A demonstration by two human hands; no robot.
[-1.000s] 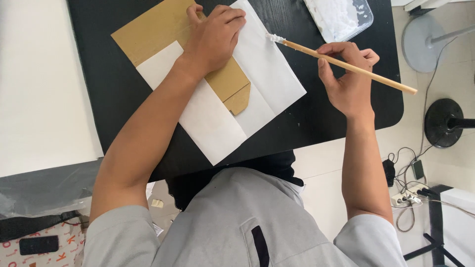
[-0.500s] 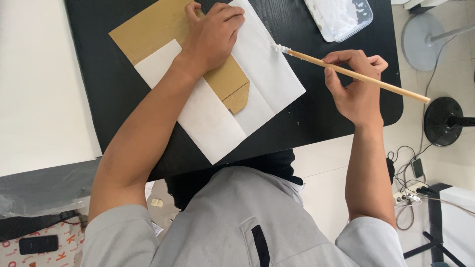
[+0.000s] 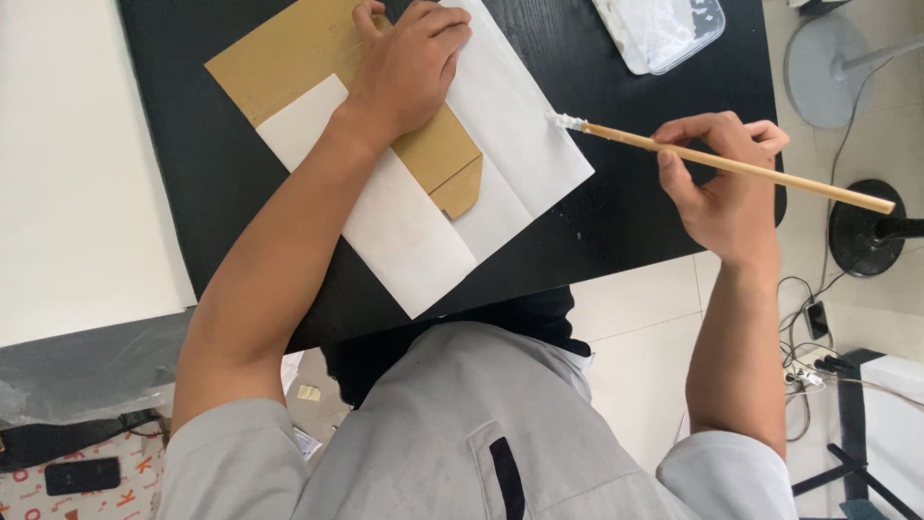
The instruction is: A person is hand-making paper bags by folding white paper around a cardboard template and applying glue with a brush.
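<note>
On the black table (image 3: 626, 212), your right hand (image 3: 722, 183) pinches a wooden brush (image 3: 731, 166), white tip at the white paper's (image 3: 520, 144) right edge. Farther left, your left hand (image 3: 409, 63) presses flat on brown cardboard (image 3: 279, 53). Clear tray (image 3: 664, 29) far right.

Black table (image 3: 654, 217) over pale tiled floor (image 3: 635, 356), cables (image 3: 818, 318) nearby
</note>
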